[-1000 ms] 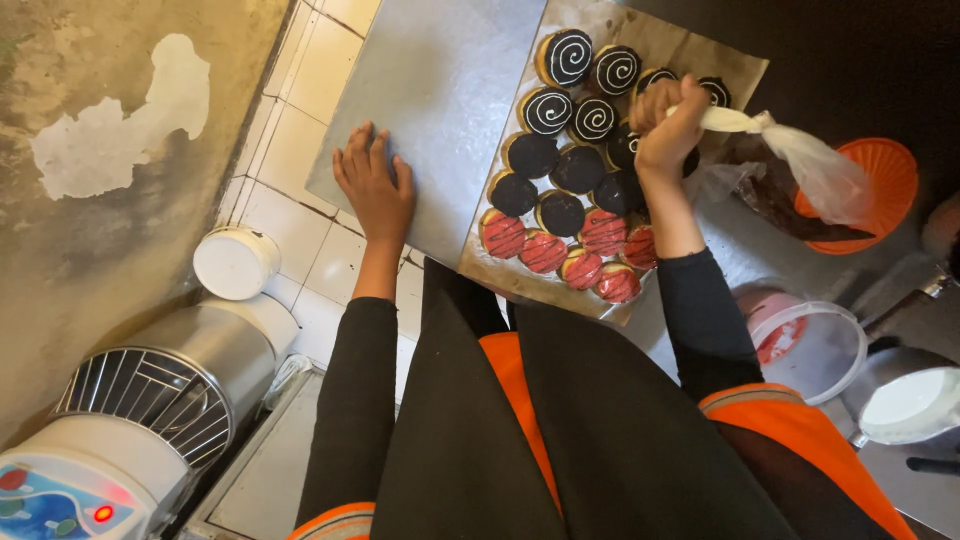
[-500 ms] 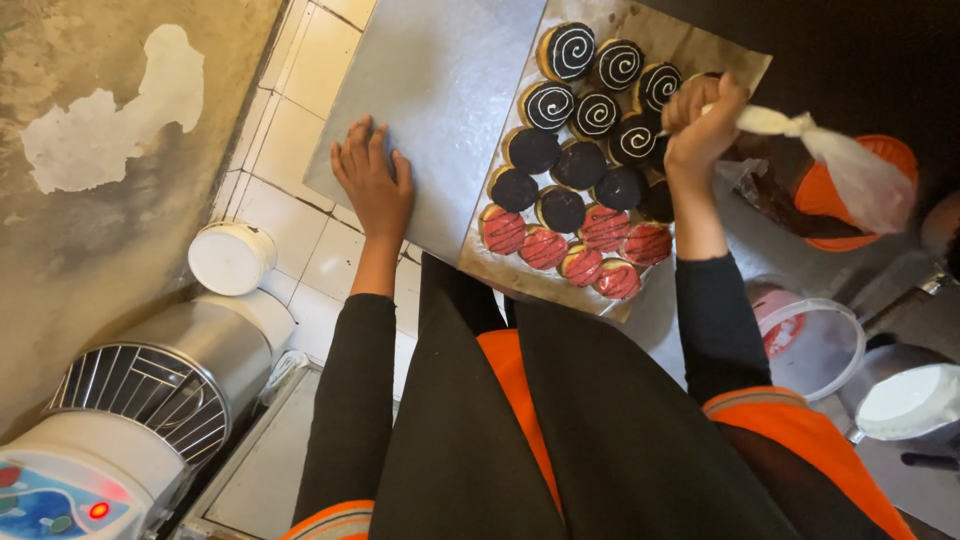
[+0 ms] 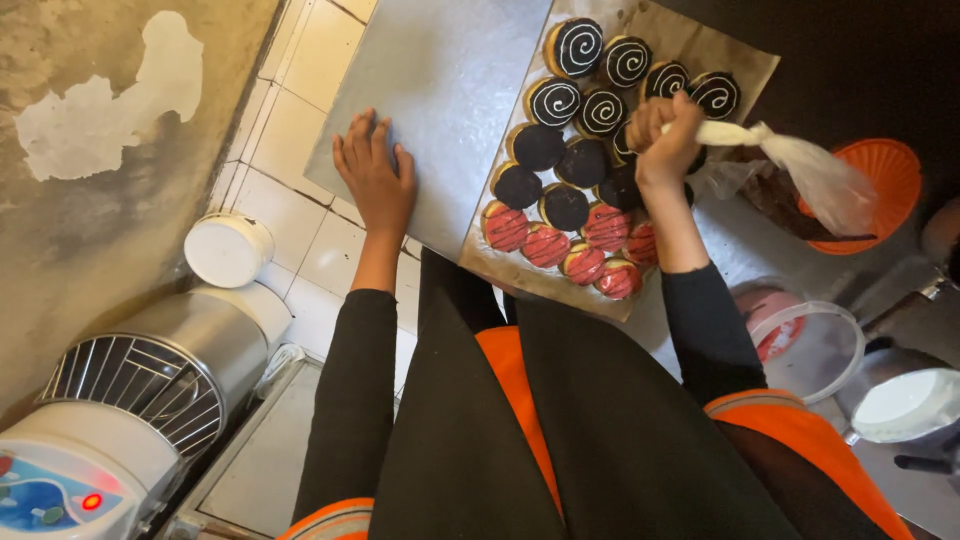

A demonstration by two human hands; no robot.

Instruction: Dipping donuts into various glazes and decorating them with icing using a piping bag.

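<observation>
Matt metal tray [image 3: 440, 90], glossy glazed doughnuts [image 3: 565, 205]

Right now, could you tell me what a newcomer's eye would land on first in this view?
Probably the chocolate-glazed donuts with white spirals and the pink-glazed donuts on the paper-lined tray. Above them the right hand grips a piping bag, while the left hand lies flat on the tray's bare half.

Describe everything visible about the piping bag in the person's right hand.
The piping bag is a clear, soft plastic cone, crumpled and partly filled with something pale. The right hand grips its narrow end in a closed fist above the chocolate-glazed doughnuts; the nozzle is hidden inside the fist. The wide, twisted tail trails sideways away from the hand, lying over the orange bowl.
</observation>
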